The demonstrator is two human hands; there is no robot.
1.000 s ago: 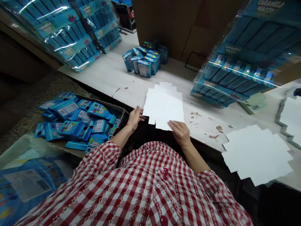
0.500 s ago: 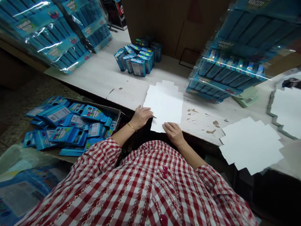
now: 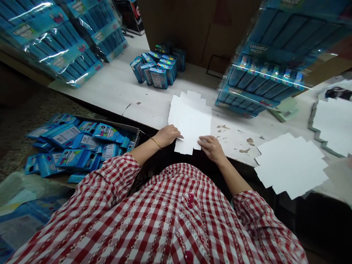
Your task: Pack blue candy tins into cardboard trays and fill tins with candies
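Observation:
A white die-cut cardboard blank [image 3: 189, 113] with stepped edges lies flat at the front edge of the white table [image 3: 115, 97], its near end jutting past the edge. My left hand [image 3: 169, 135] grips the blank's left edge, fingers pressed together where a small flap lifts. At the lower right edge, my right hand [image 3: 211, 146] pinches the same blank between thumb and fingers. A stack of similar white cardboard blanks [image 3: 291, 165] lies to the right of my right hand.
An open carton [image 3: 139, 137] of blue candy boxes [image 3: 71, 157] stands at my left. More small blue boxes [image 3: 159, 77] stand on the table's far side. Plastic-wrapped blue display packs [image 3: 253, 91] rise at the right, others [image 3: 63, 58] at the left. Another blank stack [image 3: 334, 121] lies far right.
My right hand has shifted from the blank's near edge to its lower right edge. My left hand's fingers have closed more on the left edge. The view has shifted slightly.

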